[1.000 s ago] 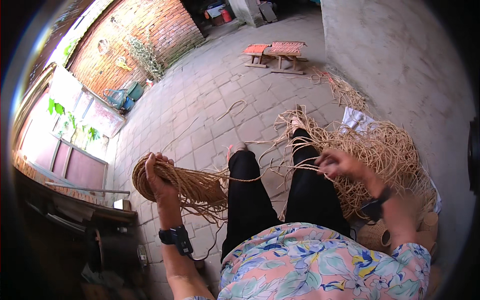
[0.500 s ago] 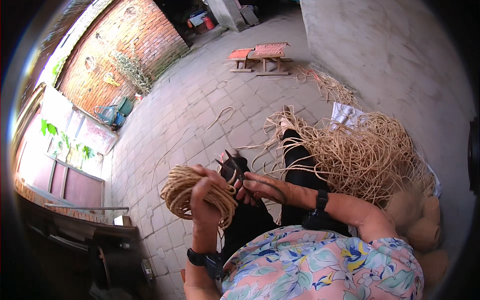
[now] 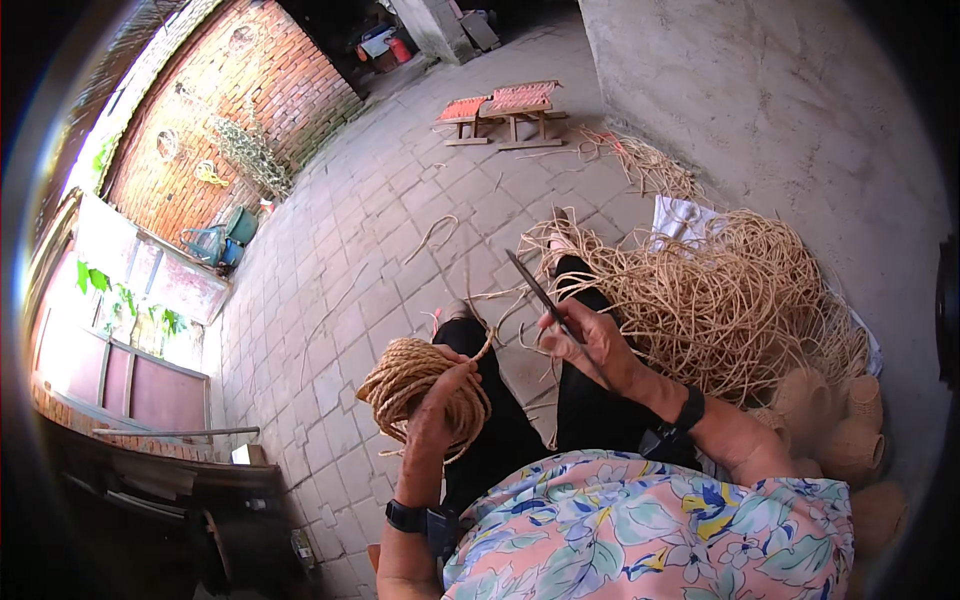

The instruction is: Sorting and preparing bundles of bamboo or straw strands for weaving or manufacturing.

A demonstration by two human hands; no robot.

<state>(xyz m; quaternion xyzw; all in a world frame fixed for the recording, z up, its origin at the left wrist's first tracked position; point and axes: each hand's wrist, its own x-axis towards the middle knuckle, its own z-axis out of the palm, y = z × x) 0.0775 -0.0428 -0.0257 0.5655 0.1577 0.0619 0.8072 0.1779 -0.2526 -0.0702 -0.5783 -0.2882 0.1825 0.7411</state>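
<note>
My left hand (image 3: 440,402) is wrapped round a thick coil of tan twisted rope (image 3: 396,382), held above my left thigh. A rope end leads up from the coil past my left knee. In my right hand (image 3: 600,345) is a pair of dark metal scissors (image 3: 533,278), gripped above my right thigh. Its blades point up and to the left, and show edge-on as a single narrow line. The scissors and the coil are apart. My fingers partly hide the scissors' handles.
A large loose heap of tan cord (image 3: 735,310) lies on my right, with a white cloth (image 3: 682,218) at its far side. Several woven tan vessels (image 3: 855,445) stand at the lower right. Two low stools (image 3: 520,100) with red woven seats stand ahead on the paved floor.
My right hand has moved away from the coil to the right, taking the scissors with it. The scissors' spread blades now look closed together. My left hand keeps the coil, slightly lower and further right.
</note>
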